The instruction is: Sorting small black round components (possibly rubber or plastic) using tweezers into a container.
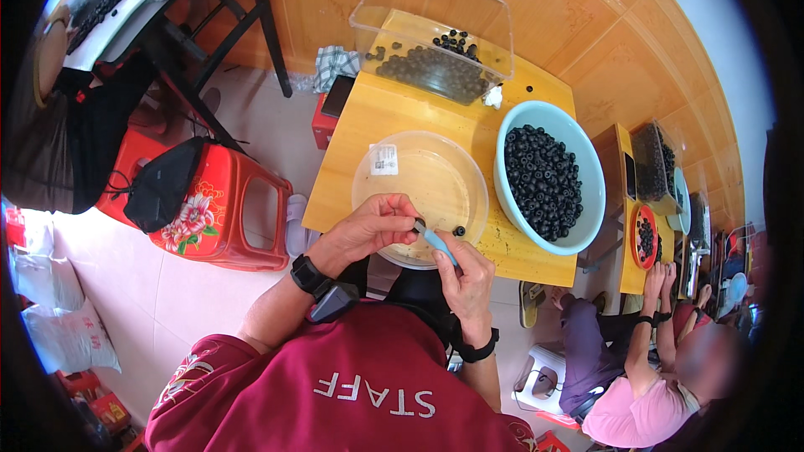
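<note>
My left hand [368, 230] pinches a small black round part [420, 223] between thumb and fingertips, over the near edge of a shallow clear round tub [476, 188]. In my right hand [467, 278] is a small tool with a light-blue handle [439, 244], perhaps a knife; its metal tip meets the part. Another black part [459, 231] lies at the tub's near right, beside my right hand. Right of the tub, a pale blue basin [596, 180] holds a heap of black ring-like parts [543, 180]. A clear rectangular bin [490, 12] with more of them sits at the table's back.
The yellow table [335, 172] meets a tiled wall. A red stool [243, 222] with a black bag [167, 184] stands left, near a dark-legged table and a person. To the right, another person [641, 393] sits at a table with a red tray [645, 238].
</note>
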